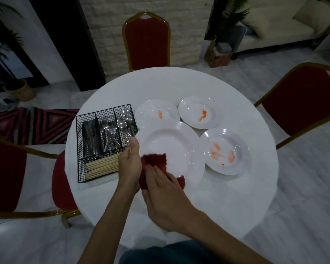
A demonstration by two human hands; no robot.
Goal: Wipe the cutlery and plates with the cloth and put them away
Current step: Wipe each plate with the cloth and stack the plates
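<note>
Desk [160, 86] first: round, white, carrying everything I work with. Above its near middle I hold the large plate [171, 141], lifted and tilted towards me. My left hand [129, 166] clamps the plate's left rim, thumb on top, the rest underneath and hidden. My right hand [166, 195] lies flat on the red cloth [153, 161], its fingers [158, 172] straight and close together, pressing the cloth onto the plate's near-left rim.

This plate's well looks clean from here, so I judge the wipe nearly done. To finish it properly I would bunch the cloth fully under my palm, sweep round the rim in one circuit, turn the plate with the left hand, and stay clear of the stained neighbours.

Counting: three red chairs [147, 40] round the desk. Four plates in all: the one in hand plus three stained plates [225, 151] lying beyond and to the right, each smeared orange-red. One wire caddy [84, 119] to the left, four compartments: knives [89, 134], forks [108, 130], spoons [122, 121], and chopsticks [101, 165] across the front. The individual pieces are too crowded to count. One cloth.
</note>
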